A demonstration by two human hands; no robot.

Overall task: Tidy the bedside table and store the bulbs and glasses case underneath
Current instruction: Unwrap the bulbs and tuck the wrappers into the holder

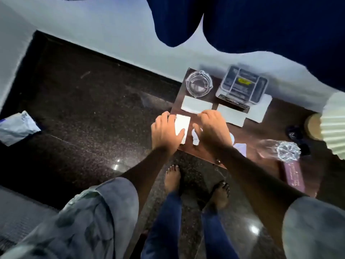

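Left hand: the left hand [165, 131] holds a small white rectangular box [183, 122] at the near left corner of the dark brown wooden tabletop [261, 131]. Its fingers lie along the box's left edge and its thumb crosses the near corner, probably to steady or square the box.
Right hand: the right hand [212, 128] arches with bent fingers over a white rounded bulb [195, 138] just right of that box. Whether it grips the bulb or only covers it, I cannot tell.
Bulb: smooth, matt white and mostly hidden by the hand. It lies on the tabletop, not yet stored underneath.
Glasses case: uncertain. A long mauve box [295, 174] at the near right edge may be it.
Far row: a clear glass ashtray [199, 85], a clear plastic lidded box with a yellow label [241, 86] and flat white boxes [197, 106] sit lined up by the wall, seemingly already arranged.
Judgement: the hands work the near left corner, where loose items remain.
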